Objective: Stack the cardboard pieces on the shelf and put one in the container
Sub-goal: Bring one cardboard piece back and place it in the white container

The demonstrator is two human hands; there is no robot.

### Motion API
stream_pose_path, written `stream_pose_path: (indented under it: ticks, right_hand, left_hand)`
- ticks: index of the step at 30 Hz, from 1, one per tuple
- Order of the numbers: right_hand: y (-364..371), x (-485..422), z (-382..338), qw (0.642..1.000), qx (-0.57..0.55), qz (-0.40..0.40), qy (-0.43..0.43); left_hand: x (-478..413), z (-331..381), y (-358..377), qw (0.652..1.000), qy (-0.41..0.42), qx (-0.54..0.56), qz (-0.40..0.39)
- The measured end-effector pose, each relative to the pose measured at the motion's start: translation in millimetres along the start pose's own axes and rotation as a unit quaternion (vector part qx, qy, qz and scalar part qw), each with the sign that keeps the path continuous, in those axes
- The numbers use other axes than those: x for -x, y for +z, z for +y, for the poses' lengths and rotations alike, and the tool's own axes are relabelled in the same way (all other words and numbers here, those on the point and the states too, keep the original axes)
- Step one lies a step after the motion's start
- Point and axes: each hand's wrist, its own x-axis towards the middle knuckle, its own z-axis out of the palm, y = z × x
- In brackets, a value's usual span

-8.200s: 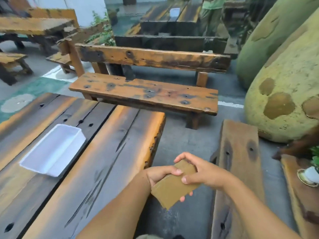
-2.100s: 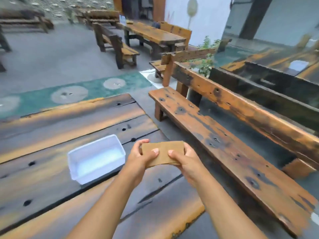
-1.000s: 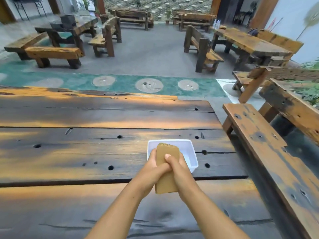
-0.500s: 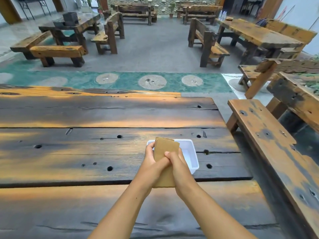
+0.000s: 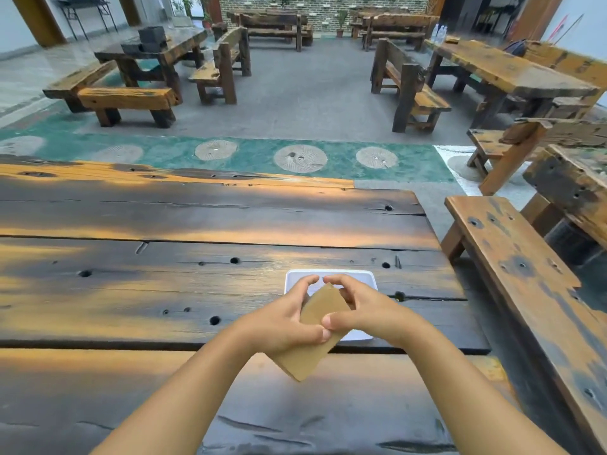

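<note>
Brown cardboard pieces, tilted, sit low in the frame's centre, gripped from both sides by the left hand and right hand, fingers curled around the edges. Behind them, the white container rests on the dark wooden tabletop.

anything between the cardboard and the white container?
Nothing visible. Left hand and right hand hold the cardboard just in front of the open white container; its visible interior looks empty.
</note>
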Motion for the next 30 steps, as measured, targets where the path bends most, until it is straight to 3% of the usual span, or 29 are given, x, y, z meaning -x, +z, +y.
stream_pose_path:
  ticks: [3,7,12,15,18,20,21,24,30]
  right_hand:
    - [-2,1,-1,1.0,-0.003,-0.015,-0.019]
    - [8,-1,8,0.996,-0.05,0.055,-0.047]
    - [10,-5,13,0.982,-0.12,0.13,-0.065]
    - [10,-9,12,0.97,-0.135,0.183,-0.079]
    - [13,-13,9,0.961,-0.143,0.214,-0.099]
    - [13,-14,8,0.954,-0.16,0.229,-0.105]
    - [14,-13,8,0.952,-0.169,0.232,-0.107]
    - [19,-10,11,0.951,-0.181,0.223,-0.112]
    - [34,-6,16,0.954,-0.202,0.194,-0.106]
  left_hand:
    - [-4,9,-8,0.999,0.005,-0.034,-0.028]
    - [-10,19,-18,0.997,0.001,-0.076,-0.03]
    - [-11,23,-21,0.994,-0.013,-0.081,0.074]
    - [-11,12,-3,0.976,-0.048,0.065,0.204]
    - [-12,-1,24,0.9,-0.008,0.327,0.288]
    - [-16,-9,33,0.848,0.011,0.428,0.311]
    - [-16,-10,35,0.842,0.02,0.442,0.307]
    - [-15,-7,33,0.868,0.042,0.412,0.274]
    - [-12,-7,30,0.887,0.065,0.37,0.268]
